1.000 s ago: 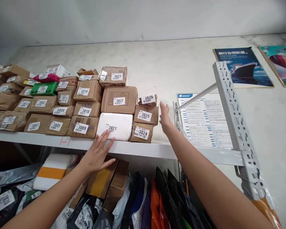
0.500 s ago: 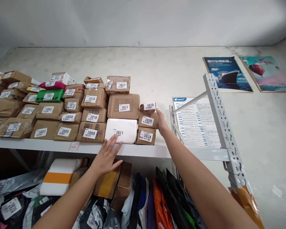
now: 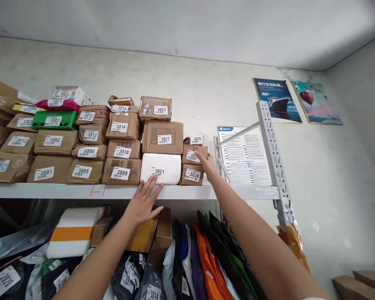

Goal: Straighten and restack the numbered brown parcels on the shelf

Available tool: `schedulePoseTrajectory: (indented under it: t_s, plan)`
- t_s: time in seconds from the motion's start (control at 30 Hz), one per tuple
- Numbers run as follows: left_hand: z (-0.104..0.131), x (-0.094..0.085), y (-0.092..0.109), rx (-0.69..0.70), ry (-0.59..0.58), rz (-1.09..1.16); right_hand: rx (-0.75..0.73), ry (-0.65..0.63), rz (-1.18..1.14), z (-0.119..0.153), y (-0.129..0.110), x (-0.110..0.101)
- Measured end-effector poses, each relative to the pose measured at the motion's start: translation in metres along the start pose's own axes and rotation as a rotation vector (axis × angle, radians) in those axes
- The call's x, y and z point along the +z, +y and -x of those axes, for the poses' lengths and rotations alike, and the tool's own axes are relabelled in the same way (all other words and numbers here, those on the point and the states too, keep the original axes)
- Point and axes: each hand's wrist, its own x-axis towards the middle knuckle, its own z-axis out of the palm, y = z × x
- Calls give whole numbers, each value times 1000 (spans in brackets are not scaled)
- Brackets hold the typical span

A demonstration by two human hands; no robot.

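My left hand [image 3: 145, 204] lies with fingers spread over the shelf's front edge, its fingertips touching the bottom of a white package [image 3: 168, 168] labelled 3021. My right hand [image 3: 208, 166] is at the right end of the row, fingers outstretched against the front and right edge of a small brown box [image 3: 187, 151], partly covering its label. That box sits on the box labelled 3024 [image 3: 192, 175], under a flatter one labelled 3026 [image 3: 197, 141]. Left of this stack, the box labelled 3022 [image 3: 176, 139] rests on the white package, with box 3023 [image 3: 147, 108] on top.
Stacks of labelled brown boxes [image 3: 53, 166] fill the left of the white shelf [image 3: 162, 192]. The lower level holds bagged parcels [image 3: 203, 254] and an orange-striped white package [image 3: 75, 241]. A perforated upright [image 3: 268, 137] stands at right; a notice [image 3: 246, 158] hangs behind it.
My right hand has moved from the stack's right side onto the front of its middle box, covering part of the label. My left hand stays at the shelf edge. The view has turned right.
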Motion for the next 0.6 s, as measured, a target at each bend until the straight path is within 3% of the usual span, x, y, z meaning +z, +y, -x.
schedulePoseTrajectory:
  t_s: [0.17, 0.27, 0.33, 0.4, 0.43, 0.47, 0.53, 0.57, 0.6]
  plan:
    - [1, 9, -6, -15, -8, 79, -192, -7, 217, 32, 4, 0]
    - [-3, -1, -10, -11, -80, 120, -276, 43, 261, 64, 4, -11]
    - [-8, -13, -6, 0, -97, 213, -374, 76, 291, 103, 17, -32]
    - [-4, -27, 9, -34, -164, 312, -398, 26, 371, 166, 46, -67]
    - [5, -36, 23, -29, -173, 370, -329, -49, 453, 209, 64, -91]
    - [21, -48, 42, -17, -95, 446, -203, -162, 551, 259, 82, -116]
    - [76, -77, 94, -85, -92, 611, 306, -396, 750, 373, 113, -172]
    - [113, -93, 126, -107, -127, 718, 633, -354, 832, 432, 123, -198]
    - [154, -109, 160, -106, -166, 827, 930, -176, 921, 487, 130, -221]
